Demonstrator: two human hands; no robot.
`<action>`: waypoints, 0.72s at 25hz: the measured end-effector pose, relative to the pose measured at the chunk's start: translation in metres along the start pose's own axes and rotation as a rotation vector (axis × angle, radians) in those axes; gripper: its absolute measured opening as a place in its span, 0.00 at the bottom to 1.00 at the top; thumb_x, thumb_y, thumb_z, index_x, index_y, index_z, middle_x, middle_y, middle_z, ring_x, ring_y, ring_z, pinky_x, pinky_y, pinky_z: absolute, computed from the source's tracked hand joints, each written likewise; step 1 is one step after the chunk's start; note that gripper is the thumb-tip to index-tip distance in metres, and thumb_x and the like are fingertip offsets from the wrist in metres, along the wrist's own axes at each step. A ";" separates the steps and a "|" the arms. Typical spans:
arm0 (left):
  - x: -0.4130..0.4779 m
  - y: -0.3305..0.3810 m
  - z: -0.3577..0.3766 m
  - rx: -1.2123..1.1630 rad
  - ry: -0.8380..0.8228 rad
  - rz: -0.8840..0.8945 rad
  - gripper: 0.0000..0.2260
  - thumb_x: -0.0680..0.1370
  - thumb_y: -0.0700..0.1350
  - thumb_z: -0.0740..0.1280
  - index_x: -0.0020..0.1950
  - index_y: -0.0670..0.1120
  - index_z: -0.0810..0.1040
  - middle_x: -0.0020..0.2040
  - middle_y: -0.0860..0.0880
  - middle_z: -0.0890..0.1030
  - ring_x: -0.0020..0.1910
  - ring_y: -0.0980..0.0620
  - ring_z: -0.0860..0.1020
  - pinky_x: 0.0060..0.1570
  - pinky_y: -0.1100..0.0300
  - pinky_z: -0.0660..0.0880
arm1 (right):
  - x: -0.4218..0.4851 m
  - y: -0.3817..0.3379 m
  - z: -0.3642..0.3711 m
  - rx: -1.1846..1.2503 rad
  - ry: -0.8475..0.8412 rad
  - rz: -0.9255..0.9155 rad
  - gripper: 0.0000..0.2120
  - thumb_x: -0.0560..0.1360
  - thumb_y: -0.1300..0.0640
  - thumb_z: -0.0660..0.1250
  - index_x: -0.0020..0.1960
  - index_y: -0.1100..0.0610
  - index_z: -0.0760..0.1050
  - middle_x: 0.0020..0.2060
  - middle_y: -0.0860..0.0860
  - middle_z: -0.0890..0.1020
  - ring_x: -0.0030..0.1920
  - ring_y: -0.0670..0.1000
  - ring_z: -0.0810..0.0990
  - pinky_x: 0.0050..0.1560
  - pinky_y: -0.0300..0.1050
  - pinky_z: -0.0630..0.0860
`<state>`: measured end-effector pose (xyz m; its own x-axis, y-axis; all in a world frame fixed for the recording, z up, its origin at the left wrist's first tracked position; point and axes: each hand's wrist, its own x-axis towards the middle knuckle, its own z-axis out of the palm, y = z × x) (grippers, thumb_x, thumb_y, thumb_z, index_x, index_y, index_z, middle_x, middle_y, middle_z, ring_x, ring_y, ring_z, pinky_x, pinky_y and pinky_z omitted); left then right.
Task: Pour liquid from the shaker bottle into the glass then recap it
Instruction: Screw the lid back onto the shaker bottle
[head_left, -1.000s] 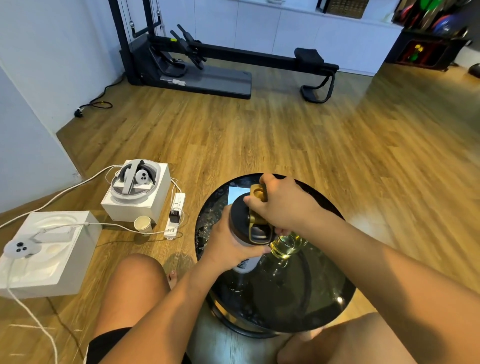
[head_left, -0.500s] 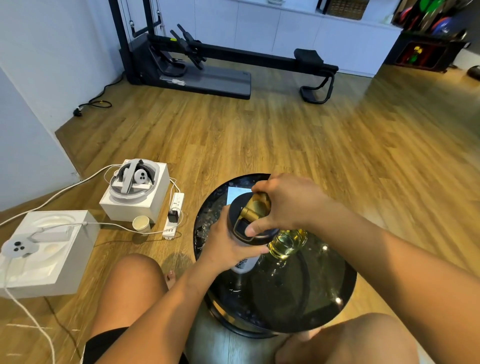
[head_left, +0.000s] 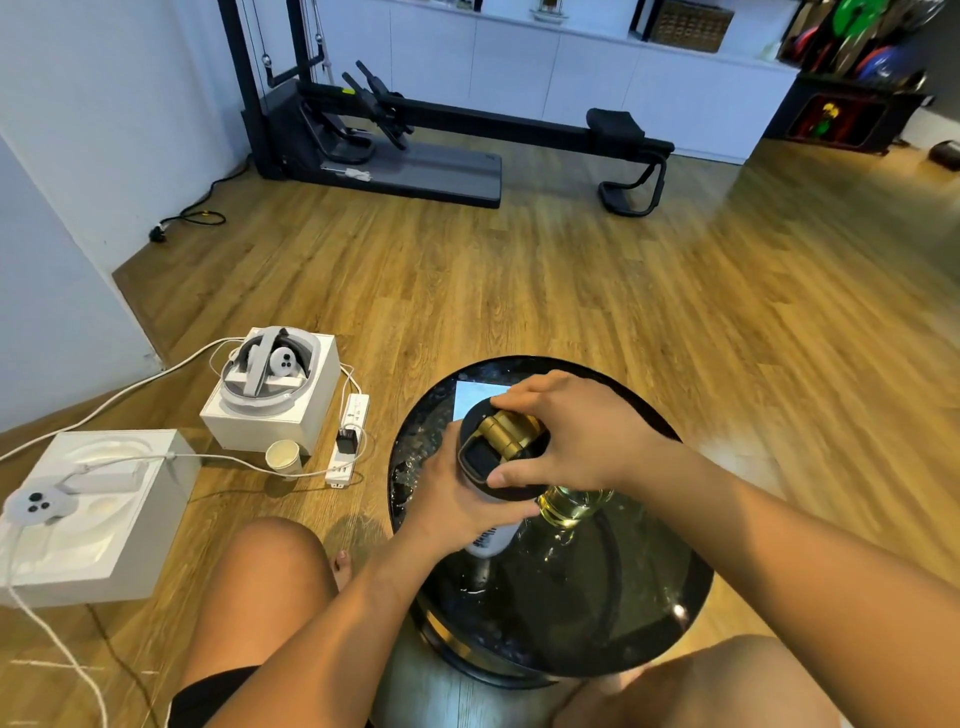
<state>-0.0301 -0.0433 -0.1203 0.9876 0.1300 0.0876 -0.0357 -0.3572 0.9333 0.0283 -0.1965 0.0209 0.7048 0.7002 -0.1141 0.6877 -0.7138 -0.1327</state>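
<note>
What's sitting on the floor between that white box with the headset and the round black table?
In the head view: a white power strip with a black charger plugged in.

Soft daylight; glare on floor (head_left: 727, 452); edges bowed; sharp centre.

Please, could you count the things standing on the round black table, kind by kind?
Shaker bottle: 1, held by left hand, right hand on its lid
Glass with yellow liquid: 1
Total: 2

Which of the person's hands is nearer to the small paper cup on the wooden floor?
Left. The left hand grips the shaker bottle on the side facing the small paper cup; the right hand sits atop the lid, farther away.
</note>
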 end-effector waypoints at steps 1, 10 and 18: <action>0.000 0.000 0.001 -0.004 0.005 -0.015 0.38 0.54 0.64 0.82 0.59 0.71 0.66 0.54 0.72 0.78 0.50 0.71 0.79 0.44 0.72 0.74 | -0.001 -0.002 0.006 -0.022 0.055 0.029 0.44 0.64 0.23 0.64 0.72 0.47 0.68 0.64 0.45 0.76 0.63 0.49 0.71 0.57 0.48 0.74; 0.009 0.002 -0.016 -0.030 -0.225 -0.007 0.42 0.60 0.53 0.85 0.70 0.55 0.71 0.61 0.61 0.81 0.63 0.62 0.77 0.61 0.59 0.76 | 0.020 0.001 0.012 -0.046 -0.015 -0.186 0.39 0.71 0.27 0.59 0.76 0.44 0.59 0.73 0.47 0.67 0.69 0.54 0.68 0.60 0.52 0.73; -0.004 0.011 0.010 -0.025 -0.078 -0.195 0.39 0.53 0.63 0.76 0.56 0.40 0.80 0.47 0.50 0.84 0.48 0.53 0.83 0.44 0.63 0.75 | 0.018 -0.003 0.032 -0.095 0.159 -0.079 0.36 0.71 0.25 0.54 0.70 0.46 0.68 0.63 0.47 0.78 0.51 0.55 0.81 0.42 0.49 0.76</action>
<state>-0.0333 -0.0572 -0.1136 0.9850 0.1218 -0.1220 0.1544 -0.3090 0.9384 0.0337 -0.1811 -0.0123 0.6614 0.7483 0.0512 0.7500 -0.6601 -0.0411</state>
